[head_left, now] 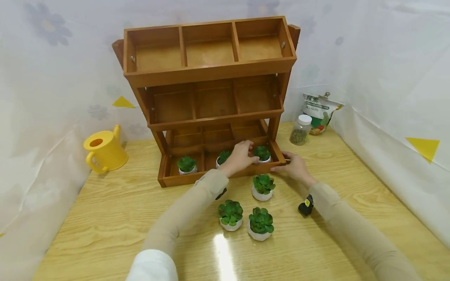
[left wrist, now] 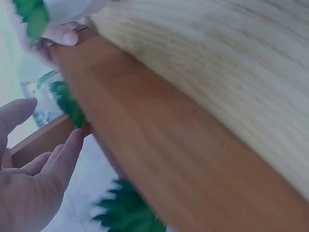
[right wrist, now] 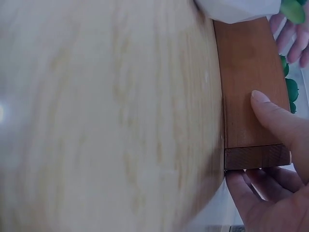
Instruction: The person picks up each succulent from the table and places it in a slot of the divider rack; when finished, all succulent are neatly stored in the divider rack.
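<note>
My left hand is over the bottom tier of the wooden shelf, beside a potted succulent in the right compartment. In the left wrist view, the left hand's fingers are extended close to the plant; contact is unclear. My right hand grips the tier's front right corner; in the right wrist view, the right hand's thumb lies on the front board and its fingers are at the end. Other succulents sit in the left and middle compartments.
Three potted succulents stand on the table before the shelf: one nearer the board, two closer to me. A yellow watering can is left; a lidded jar and a bag are back right.
</note>
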`<state>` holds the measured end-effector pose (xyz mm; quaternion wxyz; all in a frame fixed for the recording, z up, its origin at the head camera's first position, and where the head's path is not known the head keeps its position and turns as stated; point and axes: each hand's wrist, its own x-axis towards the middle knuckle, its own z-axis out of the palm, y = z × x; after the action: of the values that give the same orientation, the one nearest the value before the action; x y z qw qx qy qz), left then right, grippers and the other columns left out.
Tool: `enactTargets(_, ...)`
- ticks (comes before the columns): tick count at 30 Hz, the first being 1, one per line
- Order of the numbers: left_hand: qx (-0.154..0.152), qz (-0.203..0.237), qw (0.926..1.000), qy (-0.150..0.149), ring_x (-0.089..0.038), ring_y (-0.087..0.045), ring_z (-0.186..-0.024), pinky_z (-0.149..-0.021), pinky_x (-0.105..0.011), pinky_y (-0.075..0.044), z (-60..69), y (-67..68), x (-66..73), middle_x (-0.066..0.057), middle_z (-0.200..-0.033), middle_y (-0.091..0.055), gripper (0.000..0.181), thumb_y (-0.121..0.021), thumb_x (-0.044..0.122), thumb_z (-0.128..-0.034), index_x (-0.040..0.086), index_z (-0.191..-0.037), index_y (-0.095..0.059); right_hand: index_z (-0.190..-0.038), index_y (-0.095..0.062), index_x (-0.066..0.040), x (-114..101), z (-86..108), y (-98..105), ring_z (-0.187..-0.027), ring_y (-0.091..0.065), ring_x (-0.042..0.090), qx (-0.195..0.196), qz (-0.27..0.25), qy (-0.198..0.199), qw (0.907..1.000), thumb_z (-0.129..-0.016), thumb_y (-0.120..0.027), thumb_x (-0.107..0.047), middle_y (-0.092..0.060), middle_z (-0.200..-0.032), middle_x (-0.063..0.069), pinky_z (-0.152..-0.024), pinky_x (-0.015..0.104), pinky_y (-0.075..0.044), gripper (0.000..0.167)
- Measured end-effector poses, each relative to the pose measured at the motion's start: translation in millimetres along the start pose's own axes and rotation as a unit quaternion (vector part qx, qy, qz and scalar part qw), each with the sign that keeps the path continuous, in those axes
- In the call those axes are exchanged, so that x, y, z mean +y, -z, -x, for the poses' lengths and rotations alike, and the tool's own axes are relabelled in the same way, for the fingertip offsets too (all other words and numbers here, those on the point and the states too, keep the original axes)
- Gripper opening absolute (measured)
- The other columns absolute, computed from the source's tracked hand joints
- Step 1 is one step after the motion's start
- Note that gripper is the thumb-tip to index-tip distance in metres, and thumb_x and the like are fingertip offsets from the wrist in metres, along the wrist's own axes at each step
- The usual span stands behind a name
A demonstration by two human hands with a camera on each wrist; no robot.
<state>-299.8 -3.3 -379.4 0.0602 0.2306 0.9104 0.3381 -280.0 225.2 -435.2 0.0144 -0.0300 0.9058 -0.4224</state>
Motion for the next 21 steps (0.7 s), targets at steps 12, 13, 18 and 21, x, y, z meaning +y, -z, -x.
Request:
enactTargets(12, -0.023, -0.02, 0.9929, -0.115, -0.021, -0.064, -0.097, -0.081, -0.029, -0.054, 52.8, 42.1, -20.3, -0.013, -0.112, -0.063, 0.034, -0.056, 0.011, -0.0957, 0.001, -0.128, -0.054, -0.143, -0.04, 0.003, 0.0, -1.4, -0.5, -0.122, -0.05, 0.042, 0.0, 0.004, 0.01, 0.9999, -0.08, -0.079, -0.03, -0.05, -0.137, 0.027, -0.1, 0.052, -0.043, 0.081)
enactTargets(13, -0.033, -0.033, 0.9901, -0.132, -0.021, -0.064, -0.097, -0.081, -0.029, -0.054, 57.7, 45.1, -24.4, -0.014, -0.112, -0.063, 0.033, -0.056, 0.01, -0.0954, 0.0, -0.127, -0.055, -0.143, -0.04, 0.002, 0.2, -1.1, -0.8, -0.123, -0.05, 0.042, -0.001, 0.004, 0.009, 0.9999, -0.079, -0.079, -0.03, -0.05, -0.137, 0.026, -0.1, 0.052, -0.043, 0.081)
enactTargets(18, -0.077, -0.082, 0.9732, -0.2, -0.022, -0.063, -0.094, -0.079, -0.028, -0.054, 81.3, 58.2, -48.7, -0.015, -0.107, -0.065, 0.022, -0.056, -0.001, -0.0904, -0.002, -0.112, -0.06, -0.144, -0.039, 0.002, -0.1, 0.8, -0.8, -0.122, -0.051, 0.041, -0.009, 0.002, 0.01, 0.9999, -0.08, -0.079, -0.031, -0.049, -0.138, 0.025, -0.099, 0.051, -0.044, 0.082)
enactTargets(21, -0.106, -0.089, 0.9681, -0.209, -0.022, -0.063, -0.09, -0.077, -0.028, -0.053, 95.2, 64.6, -62.0, -0.013, -0.102, -0.065, 0.02, -0.056, -0.005, -0.0869, -0.001, -0.105, -0.062, -0.144, -0.038, 0.002, -0.7, 0.4, -0.1, -0.121, -0.052, 0.041, -0.01, 0.003, 0.014, 0.9998, -0.08, -0.078, -0.032, -0.049, -0.138, 0.025, -0.098, 0.051, -0.045, 0.083)
